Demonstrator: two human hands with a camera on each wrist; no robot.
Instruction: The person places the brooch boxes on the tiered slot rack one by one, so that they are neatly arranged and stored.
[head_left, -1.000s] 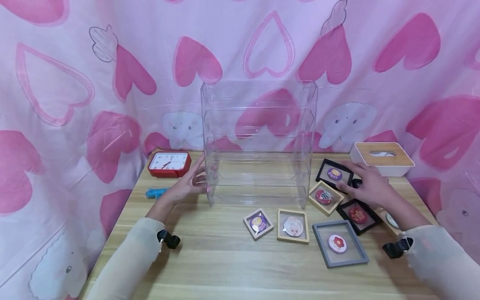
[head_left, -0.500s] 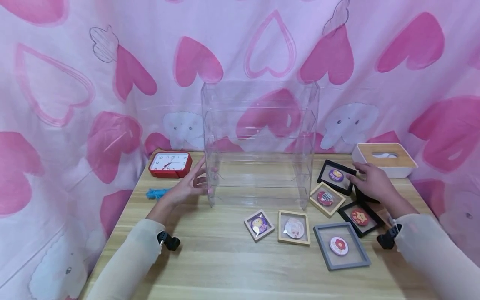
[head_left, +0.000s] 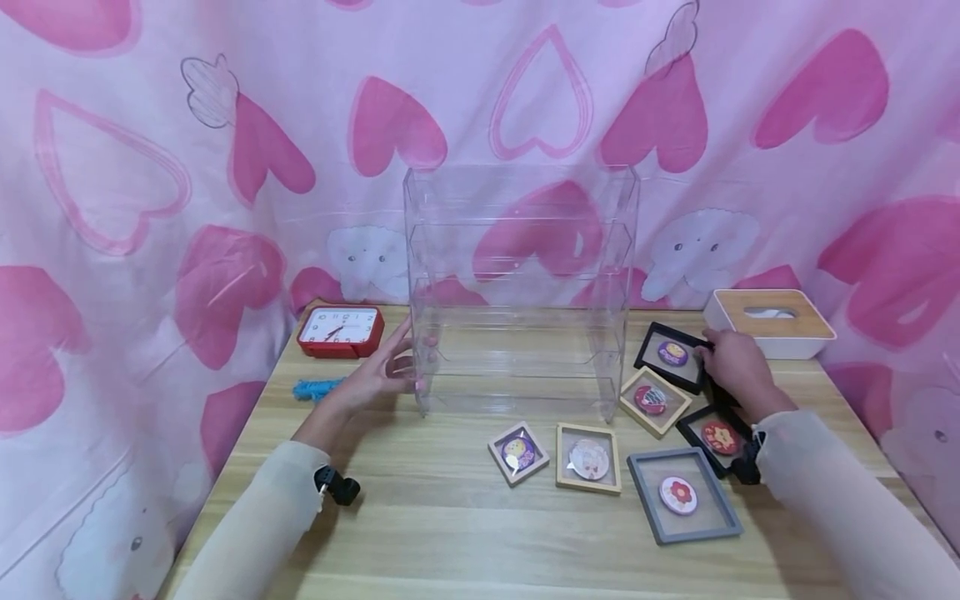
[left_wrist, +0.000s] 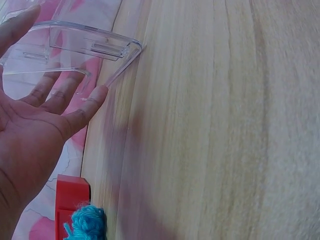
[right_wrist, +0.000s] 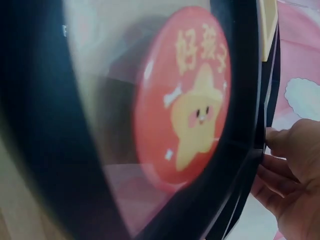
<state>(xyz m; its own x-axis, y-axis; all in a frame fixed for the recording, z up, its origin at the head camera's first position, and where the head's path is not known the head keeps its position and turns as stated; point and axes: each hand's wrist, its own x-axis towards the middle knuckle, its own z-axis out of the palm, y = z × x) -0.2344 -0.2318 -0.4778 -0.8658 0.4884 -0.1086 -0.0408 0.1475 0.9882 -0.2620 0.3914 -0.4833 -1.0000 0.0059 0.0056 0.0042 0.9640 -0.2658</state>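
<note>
A clear tiered display rack [head_left: 517, 375] stands upright mid-table. My left hand [head_left: 375, 371] is at its left side, and in the left wrist view its fairly straight fingers [left_wrist: 92, 102] touch the clear plastic. On the right, my right hand [head_left: 742, 371] pinches the edge of a black display frame, mostly hidden under the hand. Beside it lies a black frame with a purple badge [head_left: 670, 357]. Nearer me is a black frame with a red star badge [head_left: 721, 437], which looms large in the right wrist view. Left of these is a wooden frame with a red badge [head_left: 650, 399].
In front lie a small frame with a purple badge [head_left: 518, 453], a wooden frame with a pale badge [head_left: 588, 460] and a grey frame [head_left: 651, 504]. A red clock [head_left: 341, 331] and blue yarn [head_left: 315, 389] are left; a tissue box [head_left: 770, 323] is back right.
My right hand has moved from above the black frames to pinch one, which first tilted beneath it. The right forearm has swung inward. My left hand stays at the rack.
</note>
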